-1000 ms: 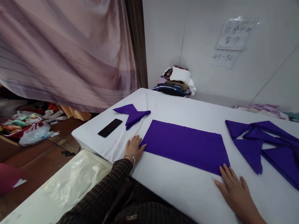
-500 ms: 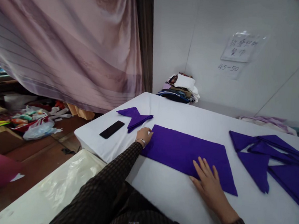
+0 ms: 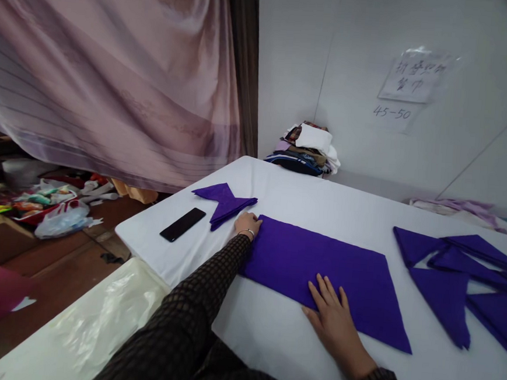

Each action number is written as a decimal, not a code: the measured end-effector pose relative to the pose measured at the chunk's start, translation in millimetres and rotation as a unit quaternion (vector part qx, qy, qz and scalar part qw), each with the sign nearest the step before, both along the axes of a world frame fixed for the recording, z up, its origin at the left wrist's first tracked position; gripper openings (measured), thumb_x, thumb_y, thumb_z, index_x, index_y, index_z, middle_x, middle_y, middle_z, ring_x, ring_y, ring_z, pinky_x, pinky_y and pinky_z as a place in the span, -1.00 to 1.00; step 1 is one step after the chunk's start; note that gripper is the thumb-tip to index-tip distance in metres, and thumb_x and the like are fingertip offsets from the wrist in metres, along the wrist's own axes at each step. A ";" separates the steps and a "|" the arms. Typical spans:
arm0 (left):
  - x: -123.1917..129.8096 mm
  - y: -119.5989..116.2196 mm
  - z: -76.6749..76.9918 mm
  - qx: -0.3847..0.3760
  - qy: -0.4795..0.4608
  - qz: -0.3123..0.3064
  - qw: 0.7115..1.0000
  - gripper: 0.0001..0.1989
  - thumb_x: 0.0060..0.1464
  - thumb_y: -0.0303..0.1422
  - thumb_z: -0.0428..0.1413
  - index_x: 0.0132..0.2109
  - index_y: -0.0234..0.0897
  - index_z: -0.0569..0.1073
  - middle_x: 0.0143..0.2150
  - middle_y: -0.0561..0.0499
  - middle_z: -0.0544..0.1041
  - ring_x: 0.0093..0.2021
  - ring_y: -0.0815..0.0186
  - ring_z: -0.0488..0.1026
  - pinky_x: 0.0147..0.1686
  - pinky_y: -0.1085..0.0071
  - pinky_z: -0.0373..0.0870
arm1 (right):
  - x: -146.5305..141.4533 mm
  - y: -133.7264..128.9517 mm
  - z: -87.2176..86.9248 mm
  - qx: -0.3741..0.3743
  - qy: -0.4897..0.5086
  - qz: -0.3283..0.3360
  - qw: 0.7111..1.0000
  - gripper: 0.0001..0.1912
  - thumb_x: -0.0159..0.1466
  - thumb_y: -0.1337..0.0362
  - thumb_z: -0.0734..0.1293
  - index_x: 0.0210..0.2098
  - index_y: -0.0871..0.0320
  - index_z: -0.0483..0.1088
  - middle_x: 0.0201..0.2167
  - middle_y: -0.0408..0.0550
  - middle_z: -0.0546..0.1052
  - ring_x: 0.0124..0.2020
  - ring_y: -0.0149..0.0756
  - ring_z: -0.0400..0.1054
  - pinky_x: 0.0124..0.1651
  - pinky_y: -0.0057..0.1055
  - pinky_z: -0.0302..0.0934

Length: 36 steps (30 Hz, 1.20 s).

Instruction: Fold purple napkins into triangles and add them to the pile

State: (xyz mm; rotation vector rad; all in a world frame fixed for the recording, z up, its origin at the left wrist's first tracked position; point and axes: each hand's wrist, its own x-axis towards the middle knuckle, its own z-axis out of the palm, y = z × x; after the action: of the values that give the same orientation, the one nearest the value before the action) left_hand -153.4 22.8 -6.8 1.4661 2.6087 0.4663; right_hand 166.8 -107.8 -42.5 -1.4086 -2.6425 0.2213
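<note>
Person's L hand (image 3: 246,223) is touching the far L corner of the flat purple cloth (image 3: 330,266); can't tell if its fingers are pinching. R hand (image 3: 335,316) is lying w/ fingers spread apart over the cloth's near edge, approx. midway. Cloth is lying on the white tbl (image 3: 315,189), btwn one folded purple piece (image 3: 225,202) at L, just beside a black phone (image 3: 183,224), & several folded purple pieces (image 3: 444,293) at R.

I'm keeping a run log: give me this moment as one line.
left hand: at far-left corner of cloth | right hand: across its near edge | phone: on table
</note>
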 end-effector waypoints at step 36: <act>-5.7 7.4 2.5 -0.020 0.004 -0.018 1.000 -0.80 0.13 -0.30 0.01 -0.25 -0.22 0.51 -0.07 -0.09 0.51 -0.04 0.20 0.42 -0.08 0.35 0.31 | 5.5 2.2 3.6 -0.035 0.018 0.014 0.999 -0.38 0.31 -0.09 0.02 0.24 0.07 0.15 0.33 0.02 0.02 0.34 -0.08 -0.20 0.29 0.06 -0.32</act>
State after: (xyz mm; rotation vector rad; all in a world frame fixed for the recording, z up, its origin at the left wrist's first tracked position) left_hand -159.1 30.2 -4.3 1.5026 2.5785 0.4030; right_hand 172.3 -105.6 -38.9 -1.3755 -2.6503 0.3431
